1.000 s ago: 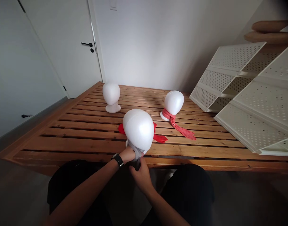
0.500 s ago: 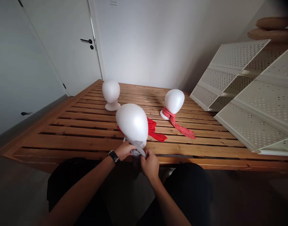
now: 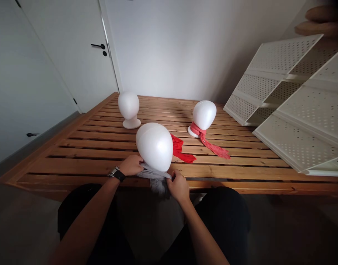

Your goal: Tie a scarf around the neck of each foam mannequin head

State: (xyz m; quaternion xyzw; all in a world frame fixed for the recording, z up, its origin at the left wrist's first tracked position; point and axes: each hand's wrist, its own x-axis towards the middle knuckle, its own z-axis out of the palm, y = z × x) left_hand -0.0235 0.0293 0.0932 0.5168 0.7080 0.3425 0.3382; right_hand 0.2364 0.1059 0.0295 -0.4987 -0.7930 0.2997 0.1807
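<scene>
From the head view, here's the left hand (image 3: 131, 165), black-strapped watch (image 3: 118, 174) at its wrist, pinching one side of a soft grey cloth scarf (image 3: 154, 173)! The right hand (image 3: 180, 185) pinches the other side, thumb and fingers closed, and the scarf runs between them, a bunched part hanging below. Just beyond both hands, a smooth white egg-shaped mannequin head (image 3: 154, 145) stands on the slatted brown wooden counter (image 3: 226, 171) (its neck is hidden from here). Bright red fabric (image 3: 177, 144) lies just past the right hand. Farther off, ahead and to its right, another white mannequin head (image 3: 204, 114) wears a coral-red scarf (image 3: 213, 148); beyond the left hand stands a bare white mannequin head (image 3: 128, 105).
</scene>
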